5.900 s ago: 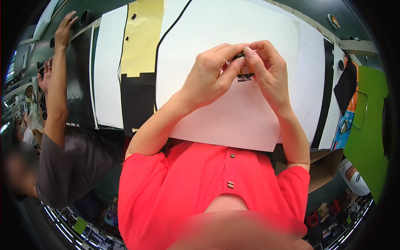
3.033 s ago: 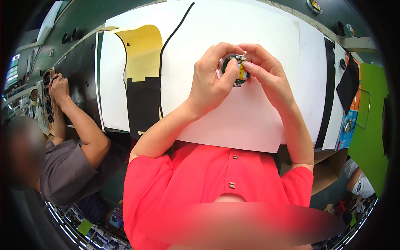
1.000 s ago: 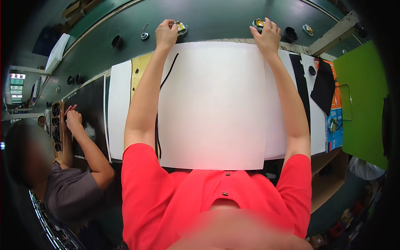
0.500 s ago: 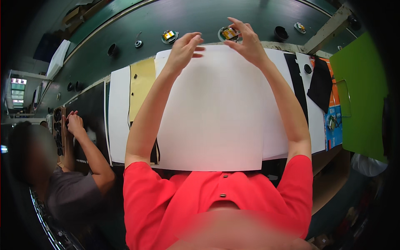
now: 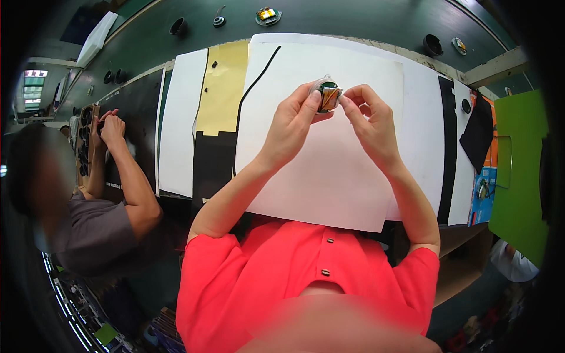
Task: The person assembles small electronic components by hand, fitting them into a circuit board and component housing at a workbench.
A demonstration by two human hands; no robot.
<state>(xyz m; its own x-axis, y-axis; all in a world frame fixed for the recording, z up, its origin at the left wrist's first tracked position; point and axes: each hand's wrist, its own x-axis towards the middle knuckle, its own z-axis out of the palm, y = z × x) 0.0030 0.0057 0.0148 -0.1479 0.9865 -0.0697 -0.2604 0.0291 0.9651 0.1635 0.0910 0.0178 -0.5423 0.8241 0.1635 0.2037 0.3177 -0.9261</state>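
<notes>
Above the white paper sheet (image 5: 329,170) my left hand (image 5: 294,120) grips a small round electronic module (image 5: 328,97). Its clear rim, green circuit board and yellow-orange wrapped part face up. My right hand (image 5: 372,120) is at the module's right edge, thumb and forefinger pinched together there. Whatever lies between those fingertips is too small to make out. A similar round module (image 5: 268,16) sits on the green surface beyond the paper.
Black cups (image 5: 432,45) stand on the green bench (image 5: 353,20), with another module (image 5: 459,46) at the right. A green panel (image 5: 521,170) rises at the right. At the left a co-worker's hands (image 5: 110,126) work beside a box of black round parts (image 5: 86,141).
The module has been picked up off the green surface and brought nearer, over the paper. Both hands have come together around it. The whole view has shifted slightly.
</notes>
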